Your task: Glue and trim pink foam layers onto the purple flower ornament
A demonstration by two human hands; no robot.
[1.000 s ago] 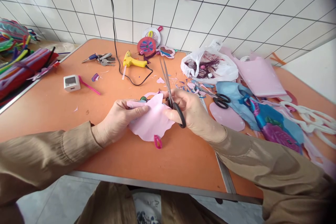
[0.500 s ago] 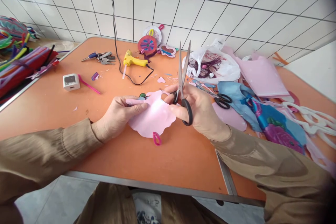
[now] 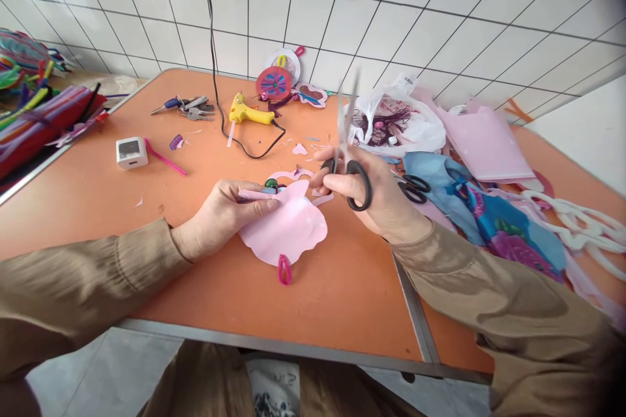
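In the head view, my left hand (image 3: pixel 232 212) pinches a pink scallop-edged craft piece (image 3: pixel 286 228) by its left side, thumb on top. A magenta pipe-cleaner loop (image 3: pixel 284 270) hangs from its near edge. Behind the piece a dark green bead (image 3: pixel 270 183) shows, and the side facing away is mostly hidden. My right hand (image 3: pixel 379 192) is wrapped round the black handles of a pair of scissors (image 3: pixel 359 187). Their blades point up and away, slightly apart and blurred. The scissors are apart from the pink piece, to its right.
A yellow glue gun (image 3: pixel 251 111) lies behind my hands, its black cord running up the wall. Keys (image 3: pixel 195 109) and a white box-shaped device (image 3: pixel 132 153) lie left. At right are a white plastic bag (image 3: pixel 423 127), second scissors (image 3: pixel 415 189), pink sheets (image 3: pixel 489 143) and blue fabric (image 3: pixel 440 186).
My right hand with the scissors has moved up and right, off the pink piece. The piece has turned slightly in my left hand, its loop shifting left and nearer me.
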